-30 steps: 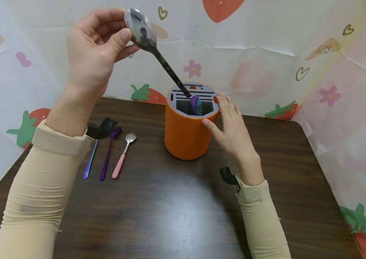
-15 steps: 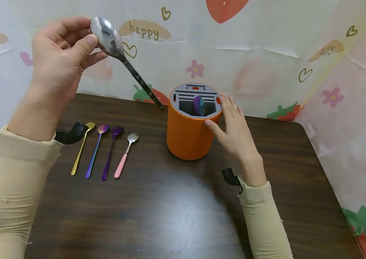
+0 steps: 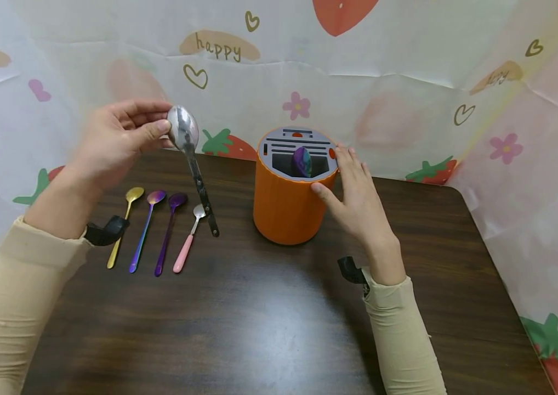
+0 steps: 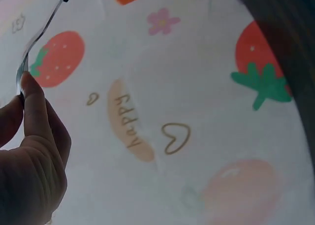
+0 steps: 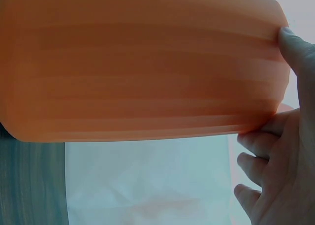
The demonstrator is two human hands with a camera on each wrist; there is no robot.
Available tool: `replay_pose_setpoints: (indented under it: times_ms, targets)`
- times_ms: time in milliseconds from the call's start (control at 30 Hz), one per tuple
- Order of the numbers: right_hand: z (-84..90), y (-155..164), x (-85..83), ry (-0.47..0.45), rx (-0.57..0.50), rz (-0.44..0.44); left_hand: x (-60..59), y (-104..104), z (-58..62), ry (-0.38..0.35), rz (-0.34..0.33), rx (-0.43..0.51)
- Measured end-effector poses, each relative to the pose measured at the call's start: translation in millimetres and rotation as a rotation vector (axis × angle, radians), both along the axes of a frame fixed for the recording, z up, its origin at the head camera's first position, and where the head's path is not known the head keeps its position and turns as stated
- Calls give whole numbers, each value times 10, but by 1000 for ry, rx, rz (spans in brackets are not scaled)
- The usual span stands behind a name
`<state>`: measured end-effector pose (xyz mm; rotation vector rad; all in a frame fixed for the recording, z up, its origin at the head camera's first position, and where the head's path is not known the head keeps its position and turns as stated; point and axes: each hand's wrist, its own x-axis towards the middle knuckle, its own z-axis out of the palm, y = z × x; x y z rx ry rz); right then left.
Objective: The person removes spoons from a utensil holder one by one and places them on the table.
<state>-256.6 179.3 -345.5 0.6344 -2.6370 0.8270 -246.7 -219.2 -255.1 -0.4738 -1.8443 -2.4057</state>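
Note:
My left hand (image 3: 121,134) pinches a large silver spoon (image 3: 183,129) by its bowl. The spoon's black handle hangs down, its end overlapping the table near the pink-handled spoon (image 3: 186,247) in the head view. In the left wrist view, thumb and fingers close on the spoon bowl (image 4: 23,70). My right hand (image 3: 360,211) rests against the right side of an orange cylindrical utensil holder (image 3: 286,211), fingers fairly straight and thumb near the front rim. A purple and teal spoon (image 3: 302,162) stands in the holder's large opening, its lower part hidden.
Left of the pink-handled spoon lie a dark purple spoon (image 3: 169,230), a rainbow-coloured spoon (image 3: 147,230) and a gold spoon (image 3: 129,208), side by side on the dark wooden table (image 3: 239,323). A printed sheet (image 3: 382,44) hangs behind the table.
My left hand has carried the silver spoon away from above the holder, leftward and then down. The spoon now hangs more upright. My right hand stays at the holder.

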Motion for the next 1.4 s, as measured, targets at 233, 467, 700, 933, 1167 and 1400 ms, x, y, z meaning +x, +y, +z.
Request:
replay_pose_setpoints:
  times_ms: [233,467,700,933,1167,1400]
  targets:
    - [1,-1,9,-6,8,-6,-68,83,-351,-91,-12,-286]
    - [-19,15,-2,-8,13,-8,-238,159,-696,-201,-111,-395]
    - [-21,7,-1,-2,14,-9,-382,201,-990,-266,-175,-427]
    - [-25,18,-13,8,11,-8,-599,198,-1192,-329,-222,-466]
    - [-11,9,-13,0,10,-7,-838,170,-1455,-425,-272,-503]
    - [-2,8,-9,-12,14,-14,-963,170,-1652,-481,-292,-549]
